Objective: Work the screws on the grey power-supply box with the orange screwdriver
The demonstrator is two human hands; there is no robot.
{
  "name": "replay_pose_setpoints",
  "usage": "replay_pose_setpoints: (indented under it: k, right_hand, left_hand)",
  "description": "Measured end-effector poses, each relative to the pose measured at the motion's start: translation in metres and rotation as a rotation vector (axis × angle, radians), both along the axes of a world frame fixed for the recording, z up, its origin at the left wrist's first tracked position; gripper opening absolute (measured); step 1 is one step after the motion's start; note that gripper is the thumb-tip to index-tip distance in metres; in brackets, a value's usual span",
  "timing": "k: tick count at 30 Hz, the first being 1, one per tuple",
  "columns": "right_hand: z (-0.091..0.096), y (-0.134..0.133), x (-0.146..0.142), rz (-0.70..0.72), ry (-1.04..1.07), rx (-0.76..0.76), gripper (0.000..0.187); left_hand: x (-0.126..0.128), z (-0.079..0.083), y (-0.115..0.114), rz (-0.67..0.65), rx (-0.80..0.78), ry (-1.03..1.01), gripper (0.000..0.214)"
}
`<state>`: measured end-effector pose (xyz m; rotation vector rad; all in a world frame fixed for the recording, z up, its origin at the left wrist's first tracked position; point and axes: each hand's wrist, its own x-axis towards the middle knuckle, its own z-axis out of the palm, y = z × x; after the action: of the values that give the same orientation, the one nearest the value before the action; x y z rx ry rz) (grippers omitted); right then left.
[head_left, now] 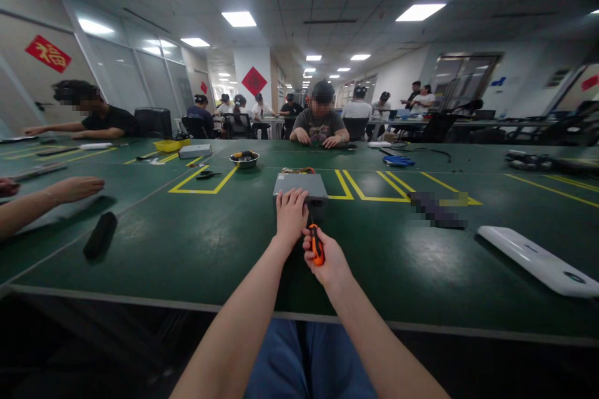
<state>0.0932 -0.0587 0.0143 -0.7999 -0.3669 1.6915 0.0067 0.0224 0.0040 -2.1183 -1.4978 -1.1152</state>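
A grey metal computer power supply rests on the green table in front of me, with a socket in its near face and cables bunched behind it. My left hand grips its near left side, the fingers laid over the top edge. In my right hand is a screwdriver with an orange and black handle. Its shaft points up at the near face of the box, below the socket. Whether the tip sits in a screw is too small to tell.
A metal bowl of tools, a yellow tray and another grey box stand farther back. Blue-handled pliers lie right of centre, a white device at right, a black object at left. A co-worker's arm reaches in there.
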Motion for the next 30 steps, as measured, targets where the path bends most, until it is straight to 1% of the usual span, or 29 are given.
replay_pose_setpoints:
  k: [2,7,13,17,19,22,24,28,30]
  right_hand:
    - [0.001,0.000,0.000,-0.006,0.020,-0.050,0.030]
    - [0.004,0.000,-0.003,-0.088,0.051,-0.085,0.018]
    - [0.010,-0.003,-0.002,-0.018,0.076,-0.118,0.027]
    - [0.014,-0.002,-0.001,-0.053,0.074,-0.125,0.019]
    - [0.015,-0.002,0.000,-0.043,0.087,-0.131,0.019]
    - [0.016,-0.003,-0.001,0.007,0.107,-0.144,0.027]
    - [0.016,-0.003,-0.001,0.017,0.104,-0.152,0.031]
    - [0.015,-0.002,0.000,-0.045,0.078,-0.155,0.021]
    - [0.014,-0.002,0.001,-0.047,0.076,-0.155,0.020]
  left_hand:
    - [0.001,0.001,0.002,0.019,0.004,-0.010,0.031]
    - [0.001,0.003,0.002,0.031,0.002,-0.013,0.027]
    - [0.001,0.003,0.001,0.029,0.008,-0.040,0.026]
    - [0.001,0.003,0.000,0.030,0.009,-0.046,0.027]
    - [0.002,0.003,0.001,0.029,0.007,-0.046,0.027]
    - [0.002,0.002,0.002,0.032,0.003,-0.046,0.026]
    - [0.002,0.002,0.003,0.037,0.003,-0.048,0.026]
    - [0.002,0.002,0.002,0.035,0.004,-0.046,0.026]
    - [0.001,0.002,0.002,0.035,0.001,-0.042,0.026]
